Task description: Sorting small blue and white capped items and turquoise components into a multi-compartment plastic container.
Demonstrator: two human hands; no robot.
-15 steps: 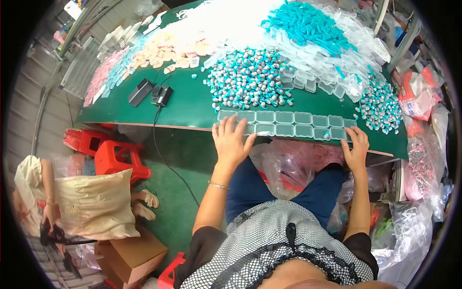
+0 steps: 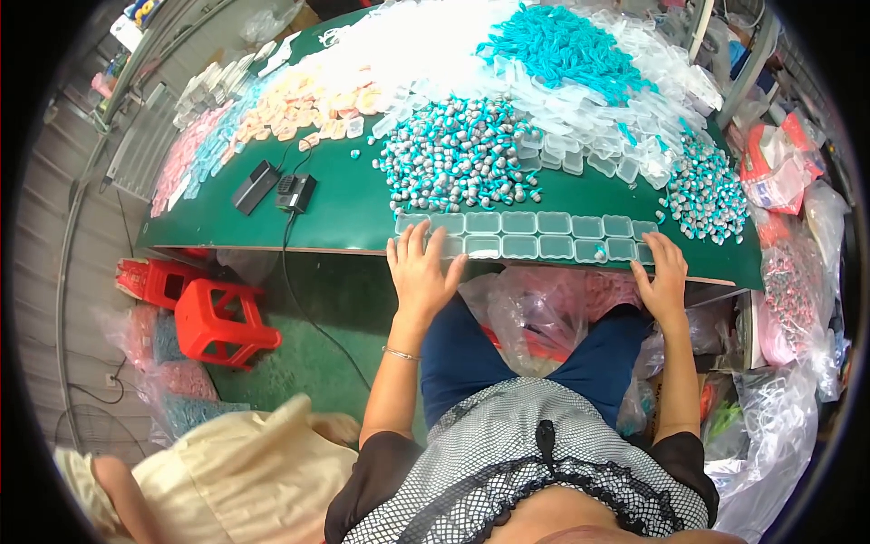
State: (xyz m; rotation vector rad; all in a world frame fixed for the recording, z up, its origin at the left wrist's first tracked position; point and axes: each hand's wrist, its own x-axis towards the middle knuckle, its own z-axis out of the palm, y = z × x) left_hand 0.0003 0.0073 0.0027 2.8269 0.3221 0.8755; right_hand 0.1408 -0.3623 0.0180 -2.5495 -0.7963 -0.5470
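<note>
Two rows of small clear plastic boxes (image 2: 519, 223) lie side by side along the table's near edge. My left hand (image 2: 421, 275) rests on their left end, fingers stretched out and apart over the end boxes. At the right end my right hand (image 2: 664, 279) touches the boxes, its fingers spread and slightly bent, the thumb apart. A small teal-and-grey piece (image 2: 600, 255) sits in one near-row box towards the right; the other visible boxes look bare, while those under my fingers are partly hidden. Just beyond the rows is a heap of grey-and-teal capped pieces (image 2: 458, 154).
Teal strips (image 2: 566, 50), loose clear boxes (image 2: 566, 159), orange pieces (image 2: 313, 104) and a second capped-piece heap (image 2: 707, 195) cover the green table (image 2: 353, 213). Two black devices (image 2: 296, 192) trail a cable. Red stools (image 2: 222, 317) stand left; a person in cream clothing (image 2: 245, 471) is lower left.
The person in cream has come closer at the lower left, now covering the cardboard box. The view has shifted slightly. My hands stay at the two ends of the box rows.
</note>
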